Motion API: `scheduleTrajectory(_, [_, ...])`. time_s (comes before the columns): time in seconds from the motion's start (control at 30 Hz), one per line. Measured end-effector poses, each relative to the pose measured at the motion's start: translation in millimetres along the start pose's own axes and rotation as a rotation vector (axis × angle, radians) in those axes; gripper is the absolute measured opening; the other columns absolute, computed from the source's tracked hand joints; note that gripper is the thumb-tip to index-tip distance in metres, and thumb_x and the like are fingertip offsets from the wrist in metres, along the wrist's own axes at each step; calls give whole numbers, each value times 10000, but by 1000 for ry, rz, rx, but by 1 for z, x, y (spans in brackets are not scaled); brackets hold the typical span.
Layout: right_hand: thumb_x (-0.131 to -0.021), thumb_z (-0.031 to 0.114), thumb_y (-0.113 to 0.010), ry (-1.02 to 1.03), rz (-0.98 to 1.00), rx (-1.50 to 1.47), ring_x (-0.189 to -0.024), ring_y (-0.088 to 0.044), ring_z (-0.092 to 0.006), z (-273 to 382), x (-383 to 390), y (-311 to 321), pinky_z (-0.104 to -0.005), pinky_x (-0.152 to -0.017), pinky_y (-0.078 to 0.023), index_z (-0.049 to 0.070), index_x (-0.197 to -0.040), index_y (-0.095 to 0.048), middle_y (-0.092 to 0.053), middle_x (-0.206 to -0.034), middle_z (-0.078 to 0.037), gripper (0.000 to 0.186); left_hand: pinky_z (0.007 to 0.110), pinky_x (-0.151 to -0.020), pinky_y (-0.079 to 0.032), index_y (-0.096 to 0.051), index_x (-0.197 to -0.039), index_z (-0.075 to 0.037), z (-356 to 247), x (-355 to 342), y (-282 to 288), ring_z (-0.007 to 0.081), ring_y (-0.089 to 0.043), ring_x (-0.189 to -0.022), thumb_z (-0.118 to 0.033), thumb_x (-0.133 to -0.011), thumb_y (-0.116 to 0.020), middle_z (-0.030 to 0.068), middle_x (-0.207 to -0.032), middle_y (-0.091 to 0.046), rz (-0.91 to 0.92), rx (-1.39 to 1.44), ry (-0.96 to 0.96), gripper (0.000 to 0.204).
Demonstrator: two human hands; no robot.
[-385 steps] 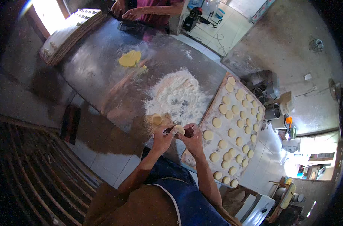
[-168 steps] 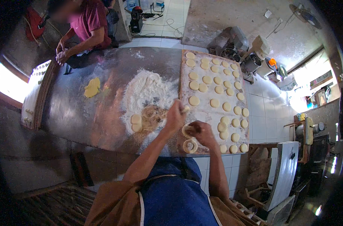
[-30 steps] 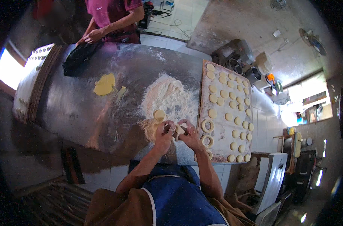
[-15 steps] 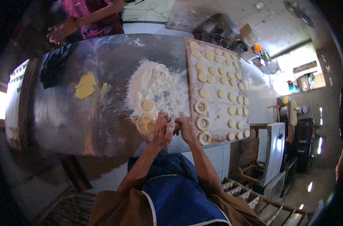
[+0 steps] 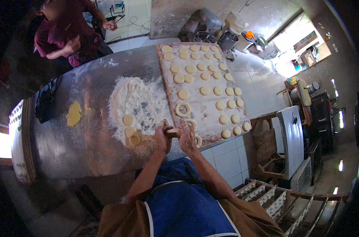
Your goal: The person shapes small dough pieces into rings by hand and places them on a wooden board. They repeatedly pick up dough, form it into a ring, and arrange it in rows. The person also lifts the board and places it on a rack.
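Between my two hands, at the near edge of the metal table, is a pale dough ring [image 5: 173, 131]. My left hand [image 5: 162, 137] is closed on its left side and my right hand [image 5: 187, 138] on its right. Just left of my left hand lie a few dough rounds [image 5: 128, 119] beside a spread of white flour [image 5: 122, 96]. To the right, a floured wooden board [image 5: 169, 83] carries several flat dough rounds [image 5: 204, 91]. Along its near left side are larger shaped rings [image 5: 183, 109], some partly covered by my right hand.
A yellow soft lump [image 5: 74, 113] and a dark plastic bag [image 5: 48, 100] lie farther left on the metal table [image 5: 94, 150]. Across it stands a person in a maroon shirt [image 5: 65, 35]. Slatted wooden racks [image 5: 274, 201] stand low at right, near a white panel [image 5: 292, 138].
The dough ring now shows between my hands, which are a little farther apart. The view has turned, shifting the table leftward. The person across has moved, with hands apart.
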State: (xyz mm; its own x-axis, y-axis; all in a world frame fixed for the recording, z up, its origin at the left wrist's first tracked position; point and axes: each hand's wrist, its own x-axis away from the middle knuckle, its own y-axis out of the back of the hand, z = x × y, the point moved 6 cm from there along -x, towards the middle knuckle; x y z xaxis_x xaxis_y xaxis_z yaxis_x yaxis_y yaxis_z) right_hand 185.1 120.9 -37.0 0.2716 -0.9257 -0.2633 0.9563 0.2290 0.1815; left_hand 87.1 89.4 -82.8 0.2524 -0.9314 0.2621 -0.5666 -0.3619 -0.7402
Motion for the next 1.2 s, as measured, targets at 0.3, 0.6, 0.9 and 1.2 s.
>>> scheduleTrajectory(0.3, [-1007,464,-398,44,71,326,-560,-518,-209,33,6,107,-387,-567,-434,-23,-776,-607,-563,-617,-93,578,463,-666,-527,-567,-1037,17,31,11,-87,338,-648,-740,-193,-949,-513,215,-871,-644,141,-951,-283,234])
scheduleTrajectory(0.6, [-800,142,-715,-365,104,384,-679,-642,-278,34,2,202,-393,-670,-520,-16,-1023,-631,-657,-728,-130,286,484,-917,-460,-468,-1266,86,96,-8,-119,430,-573,-1017,-74,-890,-577,273,-1080,-595,-11,-1342,-526,423])
scheduleTrajectory(0.9, [-828,131,-685,-108,-1,934,-980,-571,-437,26,17,249,-508,-856,-472,-1,-1147,-611,-603,-1067,-234,354,493,-900,-451,-630,-1022,-15,76,-3,-176,370,-558,-1005,-156,-839,-666,189,-1009,-591,393,-1749,-478,234])
scheduleTrajectory(1.2, [-771,139,-761,-252,206,814,-828,-639,-352,2,3,257,-442,-750,-511,5,-891,-648,-663,-861,-193,213,467,-967,-442,-637,-1147,-47,29,33,-161,355,-560,-1069,-223,-829,-723,156,-1071,-604,309,-1603,-677,374])
